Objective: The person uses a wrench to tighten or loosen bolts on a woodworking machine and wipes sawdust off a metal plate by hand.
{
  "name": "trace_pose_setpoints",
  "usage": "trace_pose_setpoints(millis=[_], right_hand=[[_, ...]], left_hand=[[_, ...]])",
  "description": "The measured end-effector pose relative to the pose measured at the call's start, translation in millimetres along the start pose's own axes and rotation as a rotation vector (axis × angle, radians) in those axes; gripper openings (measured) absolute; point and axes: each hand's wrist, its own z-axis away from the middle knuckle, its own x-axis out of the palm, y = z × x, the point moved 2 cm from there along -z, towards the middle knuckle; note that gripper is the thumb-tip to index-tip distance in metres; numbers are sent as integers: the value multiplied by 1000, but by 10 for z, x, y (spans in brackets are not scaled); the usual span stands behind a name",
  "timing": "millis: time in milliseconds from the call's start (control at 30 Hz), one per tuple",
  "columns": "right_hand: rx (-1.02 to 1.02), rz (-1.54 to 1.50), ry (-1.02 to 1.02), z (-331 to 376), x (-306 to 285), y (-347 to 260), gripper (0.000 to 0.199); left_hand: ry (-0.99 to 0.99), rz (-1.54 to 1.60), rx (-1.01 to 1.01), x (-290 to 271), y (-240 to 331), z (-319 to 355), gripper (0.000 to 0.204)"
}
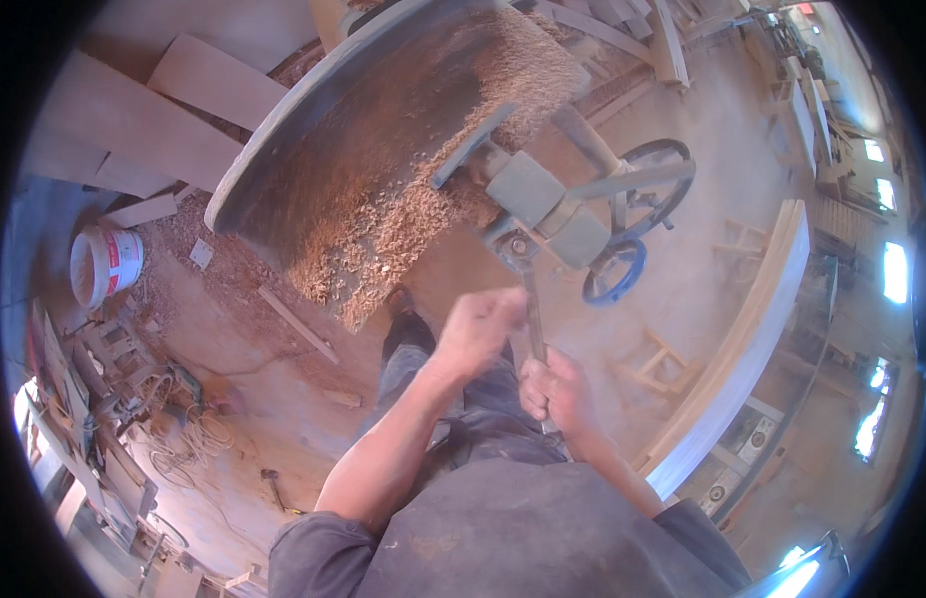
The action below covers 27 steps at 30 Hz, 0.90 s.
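A long metal wrench [535, 331] reaches from a bolt [520, 245] on the lathe's tool rest [528, 189] back toward my body. Low on its handle, my right hand [557, 391] is wrapped round the metal. My left hand [480, 327], somewhat blurred, is closed at the upper part of the shaft; its fingertips are partly hidden. The wrench's head sits at the bolt. Past the tool rest lies the curved lathe bed [383, 110], heaped with wood shavings [408, 224].
Two handwheels, one dark [682, 194] and one blue [615, 274], stick out right of the tool rest. Long boards [747, 349] stand at right. A white bucket [106, 264], a hammer [271, 488] and coiled cable [194, 439] lie at left. Shavings cover the floor near the machine.
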Motion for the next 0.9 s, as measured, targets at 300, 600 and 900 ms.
trace_pose_setpoints(millis=[300, 600, 900], right_hand=[[-581, 428, 577, 168, -199, 173, 19], [-436, -692, 163, -440, -493, -671, 50], [-131, -642, 172, -479, -837, -664, 21]], left_hand=[[698, -771, 762, -535, 1096, -500, 35], [549, -507, 435, -428, 1055, -696, 34], [651, -523, 594, -234, 917, -720, 44]])
